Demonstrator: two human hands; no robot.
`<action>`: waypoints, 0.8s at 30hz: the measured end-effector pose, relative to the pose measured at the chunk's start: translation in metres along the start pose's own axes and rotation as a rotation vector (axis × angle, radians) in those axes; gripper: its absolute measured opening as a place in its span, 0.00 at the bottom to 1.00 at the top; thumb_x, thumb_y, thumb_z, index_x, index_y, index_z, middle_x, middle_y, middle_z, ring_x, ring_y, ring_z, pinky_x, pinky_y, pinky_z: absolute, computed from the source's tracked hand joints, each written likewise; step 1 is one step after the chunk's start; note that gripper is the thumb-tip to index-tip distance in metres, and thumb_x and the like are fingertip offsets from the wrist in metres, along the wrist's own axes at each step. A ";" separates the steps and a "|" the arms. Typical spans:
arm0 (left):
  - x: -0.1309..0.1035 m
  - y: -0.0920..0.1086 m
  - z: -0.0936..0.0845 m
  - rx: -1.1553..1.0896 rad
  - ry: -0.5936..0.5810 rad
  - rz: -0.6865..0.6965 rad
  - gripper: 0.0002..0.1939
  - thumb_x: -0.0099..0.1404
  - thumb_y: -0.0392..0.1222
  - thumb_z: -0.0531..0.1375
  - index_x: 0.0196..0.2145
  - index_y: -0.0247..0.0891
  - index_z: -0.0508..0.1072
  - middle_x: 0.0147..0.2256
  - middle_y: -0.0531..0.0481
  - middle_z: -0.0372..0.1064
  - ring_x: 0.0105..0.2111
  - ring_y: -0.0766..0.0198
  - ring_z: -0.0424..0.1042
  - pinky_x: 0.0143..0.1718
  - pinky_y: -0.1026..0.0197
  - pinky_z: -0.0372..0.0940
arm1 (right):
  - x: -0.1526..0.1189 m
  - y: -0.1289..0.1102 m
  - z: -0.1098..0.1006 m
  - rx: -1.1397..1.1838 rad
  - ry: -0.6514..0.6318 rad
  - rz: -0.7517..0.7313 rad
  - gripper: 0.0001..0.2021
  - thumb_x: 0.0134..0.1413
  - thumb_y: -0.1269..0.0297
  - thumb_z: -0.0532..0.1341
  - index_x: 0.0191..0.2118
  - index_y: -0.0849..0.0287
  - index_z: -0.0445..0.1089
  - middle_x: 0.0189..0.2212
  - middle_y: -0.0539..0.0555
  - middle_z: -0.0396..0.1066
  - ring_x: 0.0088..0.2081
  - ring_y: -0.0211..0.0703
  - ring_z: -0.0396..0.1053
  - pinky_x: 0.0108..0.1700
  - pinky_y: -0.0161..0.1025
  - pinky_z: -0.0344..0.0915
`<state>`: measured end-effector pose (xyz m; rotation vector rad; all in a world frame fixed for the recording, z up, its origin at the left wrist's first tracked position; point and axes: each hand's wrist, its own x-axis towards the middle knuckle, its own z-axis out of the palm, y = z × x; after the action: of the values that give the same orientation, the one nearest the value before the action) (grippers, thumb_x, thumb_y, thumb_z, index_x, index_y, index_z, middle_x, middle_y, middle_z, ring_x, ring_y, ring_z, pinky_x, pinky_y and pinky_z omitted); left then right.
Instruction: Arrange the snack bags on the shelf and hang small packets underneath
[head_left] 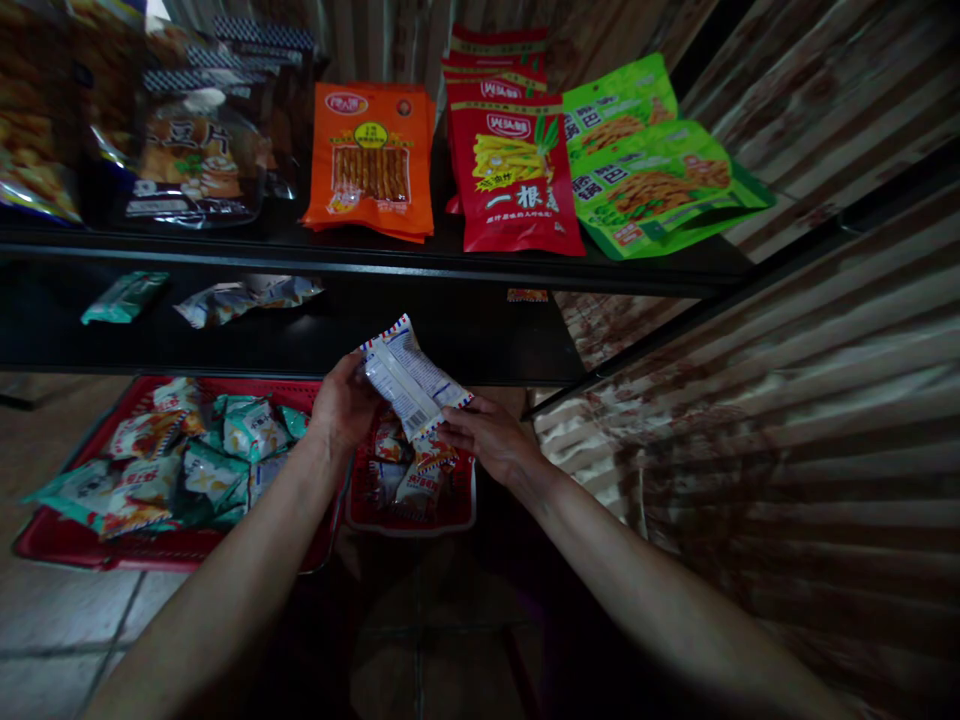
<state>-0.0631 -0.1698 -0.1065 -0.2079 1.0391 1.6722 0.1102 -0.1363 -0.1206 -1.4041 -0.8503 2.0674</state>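
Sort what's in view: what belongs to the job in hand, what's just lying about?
Likely in the job:
white packet, held by left hand and right hand
small red basket below
larger red basket beside it

Likely just lying about, on the upper shelf:
orange packets
red packets
green packets

At the centre of the frame, the fine print on the white packet (420, 372) is too small for us to read, and we lose part of the left hand (343, 405) behind it. The packet covers some of the small basket (452, 515); the left forearm (262, 535) hides part of the large basket (82, 552). At upper left, the edge cuts off a snack bag (30, 130). Under the upper shelf (375, 269), right of centre, we see only a strip of an orange packet (527, 296).
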 end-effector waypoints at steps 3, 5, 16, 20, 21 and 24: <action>0.004 0.006 -0.003 0.095 -0.031 -0.002 0.05 0.61 0.33 0.56 0.28 0.34 0.71 0.25 0.51 0.71 0.24 0.67 0.70 0.29 0.64 0.67 | -0.003 -0.002 -0.001 -0.046 0.008 -0.025 0.07 0.38 0.76 0.67 0.27 0.60 0.71 0.21 0.48 0.72 0.22 0.32 0.68 0.27 0.30 0.69; 0.006 0.011 -0.005 0.173 -0.040 0.001 0.04 0.59 0.30 0.57 0.28 0.32 0.71 0.25 0.50 0.71 0.23 0.68 0.70 0.26 0.65 0.67 | -0.006 -0.004 -0.001 -0.088 0.021 -0.051 0.06 0.38 0.76 0.66 0.27 0.60 0.72 0.21 0.47 0.71 0.21 0.31 0.66 0.25 0.28 0.66; 0.008 0.015 -0.009 0.290 -0.006 0.104 0.08 0.49 0.24 0.59 0.27 0.31 0.73 0.23 0.50 0.71 0.21 0.67 0.70 0.22 0.67 0.65 | -0.002 -0.002 -0.001 -0.168 0.038 -0.090 0.05 0.36 0.74 0.64 0.25 0.61 0.72 0.18 0.46 0.69 0.19 0.29 0.60 0.22 0.28 0.58; 0.014 0.014 -0.011 0.280 0.042 0.117 0.08 0.49 0.23 0.59 0.27 0.31 0.73 0.23 0.50 0.71 0.21 0.67 0.70 0.21 0.68 0.63 | -0.001 -0.002 -0.003 -0.124 0.023 -0.081 0.04 0.36 0.74 0.64 0.25 0.61 0.72 0.18 0.46 0.69 0.19 0.29 0.61 0.21 0.27 0.59; 0.014 0.014 -0.011 0.281 0.044 0.107 0.08 0.49 0.23 0.59 0.27 0.31 0.73 0.23 0.50 0.71 0.21 0.67 0.70 0.21 0.67 0.63 | -0.001 -0.002 -0.004 -0.114 0.019 -0.079 0.04 0.36 0.74 0.64 0.25 0.60 0.72 0.18 0.46 0.69 0.19 0.29 0.62 0.21 0.27 0.59; 0.013 0.014 -0.009 0.282 0.017 0.064 0.07 0.50 0.23 0.59 0.27 0.30 0.73 0.23 0.49 0.71 0.21 0.66 0.70 0.23 0.65 0.66 | -0.002 -0.004 -0.004 -0.095 0.007 -0.057 0.05 0.37 0.75 0.64 0.25 0.60 0.72 0.20 0.47 0.71 0.20 0.29 0.64 0.22 0.27 0.61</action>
<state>-0.0835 -0.1668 -0.1124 -0.0038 1.2911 1.5613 0.1148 -0.1339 -0.1177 -1.4189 -0.9861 2.0014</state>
